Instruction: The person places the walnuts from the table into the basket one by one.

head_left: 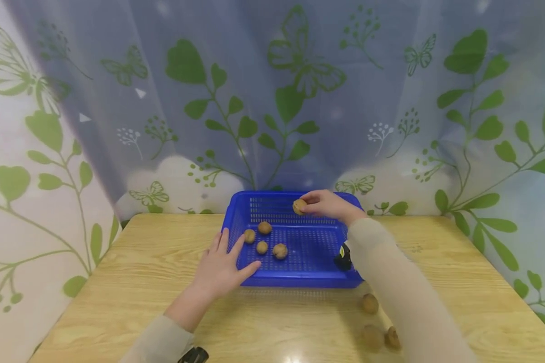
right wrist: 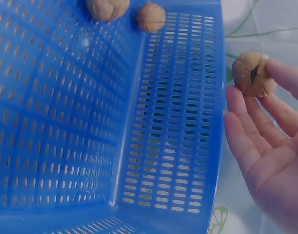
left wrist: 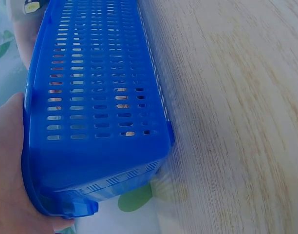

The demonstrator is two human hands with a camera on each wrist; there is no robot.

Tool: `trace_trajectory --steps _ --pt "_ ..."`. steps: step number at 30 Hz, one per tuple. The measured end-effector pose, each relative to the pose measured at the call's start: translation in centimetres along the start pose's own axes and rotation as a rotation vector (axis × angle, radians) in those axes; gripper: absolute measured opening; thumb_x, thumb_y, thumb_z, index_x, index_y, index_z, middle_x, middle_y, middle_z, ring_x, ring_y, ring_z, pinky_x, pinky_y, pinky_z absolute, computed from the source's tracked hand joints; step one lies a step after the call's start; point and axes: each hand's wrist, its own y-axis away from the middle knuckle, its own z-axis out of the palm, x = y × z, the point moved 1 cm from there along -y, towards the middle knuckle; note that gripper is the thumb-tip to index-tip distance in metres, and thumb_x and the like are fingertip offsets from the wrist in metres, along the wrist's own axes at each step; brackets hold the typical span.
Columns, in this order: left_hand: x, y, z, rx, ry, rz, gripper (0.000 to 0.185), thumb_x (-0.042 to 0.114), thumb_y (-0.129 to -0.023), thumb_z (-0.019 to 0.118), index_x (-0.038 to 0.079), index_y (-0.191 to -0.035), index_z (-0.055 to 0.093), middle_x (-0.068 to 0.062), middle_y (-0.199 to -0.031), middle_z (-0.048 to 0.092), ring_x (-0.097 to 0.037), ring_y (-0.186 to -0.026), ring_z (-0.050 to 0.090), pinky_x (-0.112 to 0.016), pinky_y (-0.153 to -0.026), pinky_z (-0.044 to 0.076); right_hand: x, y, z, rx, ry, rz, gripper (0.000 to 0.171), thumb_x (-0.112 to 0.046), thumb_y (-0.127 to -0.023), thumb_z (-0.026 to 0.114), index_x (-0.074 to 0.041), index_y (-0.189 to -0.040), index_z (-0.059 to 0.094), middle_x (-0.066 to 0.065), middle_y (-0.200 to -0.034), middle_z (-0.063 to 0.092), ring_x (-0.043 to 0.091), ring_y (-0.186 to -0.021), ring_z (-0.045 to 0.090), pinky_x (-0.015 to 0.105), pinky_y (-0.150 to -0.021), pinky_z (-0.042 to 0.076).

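Right hand: the right hand [head_left: 329, 204], in the middle of the head view just above centre, pinches a round tan walnut with a cracked shell [head_left: 299, 206] at its fingertips; the right wrist view shows the palm otherwise open, fingers [right wrist: 246, 127] relaxed, so the nut sits only at the tips, easy to let go.
Held walnut: at the far rim of the blue perforated plastic basket [head_left: 295, 282], beside the rim's outer edge in the right wrist view [right wrist: 254, 74].
Left hand: the left hand [head_left: 224, 267] lies flat, fingers spread, against the basket's near-left corner in the lower middle of the head view; I judge it steadies the light basket. The left wrist view shows the palm [left wrist: 8, 165] against the basket wall.
Basket contents: four walnuts [head_left: 264, 228] rest loose on the floor toward its left half, apart from one another.
Outside the basket: three more walnuts [head_left: 370, 303] lie on the pale wooden table [head_left: 131, 282] at lower right, beside the right sleeve [head_left: 404, 297], within that arm's reach.
Backdrop: a leaf-and-butterfly printed curtain [head_left: 272, 101] fills the upper frame.
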Motion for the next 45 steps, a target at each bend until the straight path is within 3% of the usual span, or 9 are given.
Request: trace_trajectory --steps 7,12,24,36,45 --pt "0.0 -0.1 0.4 0.003 0.001 0.004 0.086 0.071 -0.085 0.037 0.011 -0.146 0.032 -0.027 -0.150 0.013 -0.042 -0.138 0.009 -0.062 -0.101 0.023 0.5 -0.9 1.2 -0.010 0.054 0.045 0.048 -0.015 -0.092 0.059 0.008 -0.132 0.045 0.023 -0.128 0.052 0.032 -0.111 0.055 0.043 -0.090 0.046" --pt "0.0 -0.2 0.4 0.014 -0.002 0.009 0.086 0.071 -0.085 0.038 0.012 -0.147 0.031 -0.028 -0.150 0.012 -0.042 -0.138 0.008 -0.062 -0.101 0.023 0.8 -1.3 1.6 -0.014 0.035 0.042 0.047 -0.015 -0.093 0.057 0.008 -0.132 0.045 0.023 -0.125 0.054 0.034 -0.107 0.057 0.044 -0.090 0.046" --pt "-0.2 -0.5 0.4 0.029 -0.007 0.015 0.085 0.072 -0.085 0.036 0.013 -0.147 0.031 -0.028 -0.150 0.012 -0.042 -0.138 0.008 -0.062 -0.101 0.024 0.3 -1.2 1.0 -0.004 0.002 0.066 0.044 -0.013 -0.096 0.052 0.007 -0.134 0.043 0.024 -0.130 0.050 0.033 -0.112 0.055 0.041 -0.092 0.045" --pt "0.1 -0.4 0.0 0.020 -0.007 0.014 0.082 0.067 -0.087 0.040 0.013 -0.147 0.030 -0.029 -0.149 0.014 -0.043 -0.137 0.010 -0.063 -0.101 0.023 -0.5 0.3 -1.8 0.027 -0.020 0.039 0.046 -0.013 -0.096 0.052 0.008 -0.135 0.040 0.027 -0.130 0.049 0.036 -0.115 0.052 0.047 -0.096 0.041" --pt "-0.1 -0.4 0.3 0.019 -0.011 0.020 0.083 0.069 -0.086 0.038 0.013 -0.147 0.030 -0.029 -0.149 0.013 -0.043 -0.137 0.009 -0.063 -0.100 0.024 -0.9 3.8 -4.5 0.059 -0.028 0.004 0.047 -0.014 -0.095 0.054 0.004 -0.137 0.040 0.024 -0.136 0.045 0.035 -0.119 0.048 0.044 -0.098 0.039"
